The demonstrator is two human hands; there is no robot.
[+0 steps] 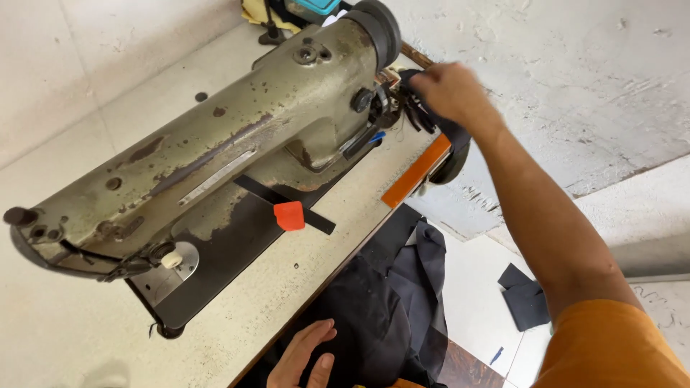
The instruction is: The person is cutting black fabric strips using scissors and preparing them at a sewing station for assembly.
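Reaching right hand [451, 90] to black straps [420, 115] behind sewing machine [237, 151], fingers' grip unclear. Left hand [302, 356] flat, released, on dark fabric [388, 302]. Nothing under needle; stitching not begun.

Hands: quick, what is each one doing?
Left hand: open, flat on the dark fabric.
Right hand: closed on black straps by the sewing machine.

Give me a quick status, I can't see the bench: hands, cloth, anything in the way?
Right hand on dark straps by the sewing machine wheel end. Left hand flat on dark cloth at table edge. Nothing blocking.
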